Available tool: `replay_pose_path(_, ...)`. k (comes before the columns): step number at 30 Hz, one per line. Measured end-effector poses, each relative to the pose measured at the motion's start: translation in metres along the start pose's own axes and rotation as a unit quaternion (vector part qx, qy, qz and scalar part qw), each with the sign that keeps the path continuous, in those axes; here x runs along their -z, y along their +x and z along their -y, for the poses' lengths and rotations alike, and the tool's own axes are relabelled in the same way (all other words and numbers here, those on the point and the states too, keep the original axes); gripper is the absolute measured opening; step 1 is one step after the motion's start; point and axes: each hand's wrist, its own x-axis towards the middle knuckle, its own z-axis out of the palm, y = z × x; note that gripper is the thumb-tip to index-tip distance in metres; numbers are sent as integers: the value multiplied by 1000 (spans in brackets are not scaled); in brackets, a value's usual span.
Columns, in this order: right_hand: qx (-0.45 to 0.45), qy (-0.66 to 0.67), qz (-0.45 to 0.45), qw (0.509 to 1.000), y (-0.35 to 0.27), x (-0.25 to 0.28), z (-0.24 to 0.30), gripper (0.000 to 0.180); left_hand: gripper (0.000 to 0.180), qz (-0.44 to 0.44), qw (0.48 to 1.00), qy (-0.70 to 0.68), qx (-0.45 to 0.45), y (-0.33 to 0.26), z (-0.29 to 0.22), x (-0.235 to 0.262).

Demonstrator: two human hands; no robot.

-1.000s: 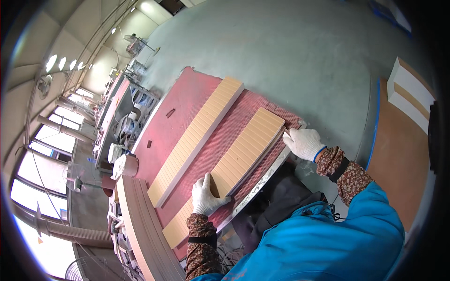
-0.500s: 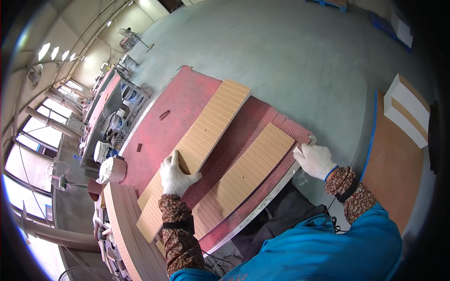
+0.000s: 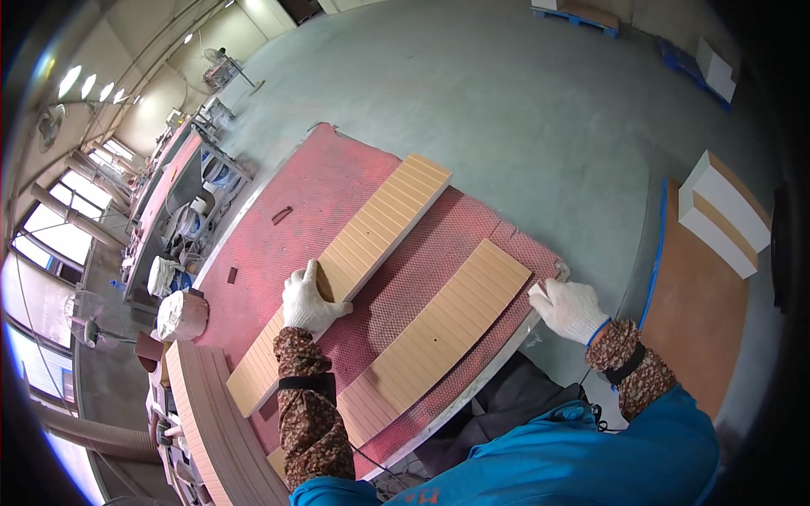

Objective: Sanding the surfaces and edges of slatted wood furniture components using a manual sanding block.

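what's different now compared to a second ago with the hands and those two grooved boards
The left hand left the nearer grooved board and now rests on the farther grooved board. The right hand stayed at the red mat's right corner. Both boards kept their places.

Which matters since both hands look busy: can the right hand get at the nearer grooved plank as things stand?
Probably yes: the right hand rests by the table corner, beside the nearer grooved plank, with nothing between.
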Motion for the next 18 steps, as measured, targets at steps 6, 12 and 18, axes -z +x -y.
replay_pose_path(6, -9, 18, -2, 1000, -1, -3, 1, 53, 122, 5, 1000, 14, 5, 9, 8, 1)
replay_pose_path(12, -6, 27, -7, 1000, -2, -5, -1, 50, 122, 24, 999, 20, 9, 9, 3, 6)
replay_pose_path(18, -7, 26, -17, 999, -7, -3, -12, 48, 122, 21, 999, 24, -9, 10, -10, 5)
